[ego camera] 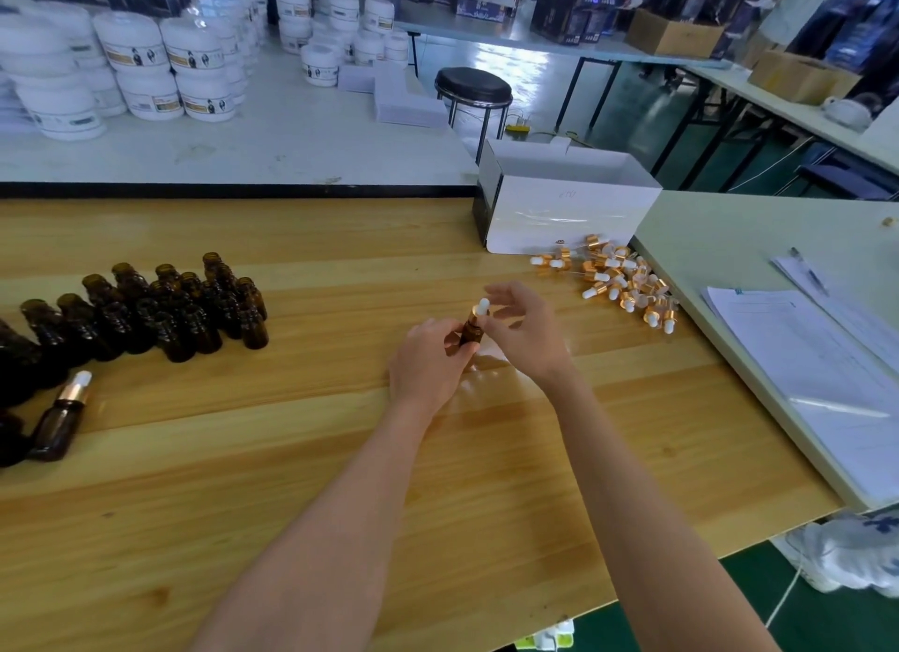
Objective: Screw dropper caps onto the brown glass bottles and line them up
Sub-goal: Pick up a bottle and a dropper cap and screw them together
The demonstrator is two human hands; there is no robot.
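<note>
Brown glass bottle (471,334), seen from the head view, is upright over the middle of the wooden bench (340,481). The left hand (428,359) grips its body with curled fingers. A white-bulbed dropper cap (482,307) sits on its neck. The right hand (525,332) hovers just beside that cap, its fingers spread and loose (whether the thumb touches the gold collar I cannot tell).

Well to the left stands a cluster of uncapped bottles (170,311), and one capped bottle (61,420) stands nearer the bench's front edge. A pile of loose caps (620,284) lies to the right, just in front of a white box (564,208). Papers (802,369) and a pen (808,272) lie on the adjoining pale bench (705,242).
</note>
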